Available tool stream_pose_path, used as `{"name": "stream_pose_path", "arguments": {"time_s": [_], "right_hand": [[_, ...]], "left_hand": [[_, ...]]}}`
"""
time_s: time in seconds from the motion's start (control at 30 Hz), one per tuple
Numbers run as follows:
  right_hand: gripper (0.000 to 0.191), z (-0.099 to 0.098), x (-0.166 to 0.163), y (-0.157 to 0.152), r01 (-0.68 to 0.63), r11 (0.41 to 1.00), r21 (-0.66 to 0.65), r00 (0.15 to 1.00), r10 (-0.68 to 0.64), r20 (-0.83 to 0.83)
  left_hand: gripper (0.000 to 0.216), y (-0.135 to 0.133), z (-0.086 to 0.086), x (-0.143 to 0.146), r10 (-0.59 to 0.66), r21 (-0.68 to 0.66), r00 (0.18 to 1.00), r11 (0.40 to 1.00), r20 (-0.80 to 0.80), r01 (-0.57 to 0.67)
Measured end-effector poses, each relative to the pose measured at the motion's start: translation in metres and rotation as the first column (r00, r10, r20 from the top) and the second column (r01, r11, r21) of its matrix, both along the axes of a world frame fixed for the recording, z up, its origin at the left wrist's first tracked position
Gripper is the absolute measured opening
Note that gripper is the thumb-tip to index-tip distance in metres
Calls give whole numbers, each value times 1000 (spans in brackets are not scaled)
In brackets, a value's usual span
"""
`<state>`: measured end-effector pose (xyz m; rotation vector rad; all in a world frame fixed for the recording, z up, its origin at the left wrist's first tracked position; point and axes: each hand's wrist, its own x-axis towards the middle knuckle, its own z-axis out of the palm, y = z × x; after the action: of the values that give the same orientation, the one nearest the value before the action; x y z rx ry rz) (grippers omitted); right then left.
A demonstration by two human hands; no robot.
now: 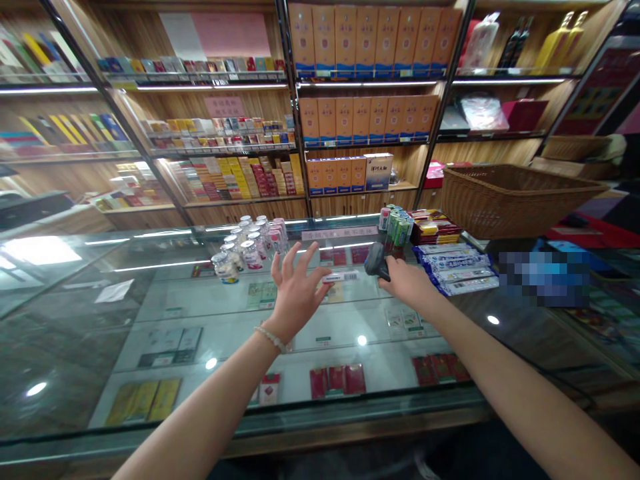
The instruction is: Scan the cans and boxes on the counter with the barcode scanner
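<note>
Pinching white pack (342,276) by its L end, L hand (299,287) above glass surface (215,340), spare fingers spread; R hand (403,281) clamped on scanner (375,260), just R of pack. Bottles (251,255) stand L, cans (401,232) behind scanner, blue packs (457,268) near R hand, basket (500,203) beyond

Two hands (294,293), one scanner (375,260) (and one bracelet (271,339)).
</note>
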<state>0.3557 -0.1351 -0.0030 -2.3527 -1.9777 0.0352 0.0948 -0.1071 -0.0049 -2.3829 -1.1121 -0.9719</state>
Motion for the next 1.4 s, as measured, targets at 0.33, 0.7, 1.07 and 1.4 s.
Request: {"name": "stream_pose_path", "arguments": {"time_s": [0.33, 0.7, 1.07, 1.4], "right_hand": [[45, 24, 7, -10, 113, 973, 203, 933, -33, -358], [44, 33, -8, -37, -88, 962, 259, 448, 270, -852], [36, 32, -19, -45, -237, 906, 352, 557, 423, -715], [36, 26, -19, -44, -277, 896, 346, 593, 443, -672]], "left_hand": [[14, 14, 4, -13, 83, 41, 996, 996, 34, -84], [12, 32, 8, -34, 179, 117, 974, 974, 139, -196], [13, 38, 8, -40, 211, 122, 965, 965, 152, -230], [13, 42, 4, -41, 213, 160, 965, 958, 156, -237]]}}
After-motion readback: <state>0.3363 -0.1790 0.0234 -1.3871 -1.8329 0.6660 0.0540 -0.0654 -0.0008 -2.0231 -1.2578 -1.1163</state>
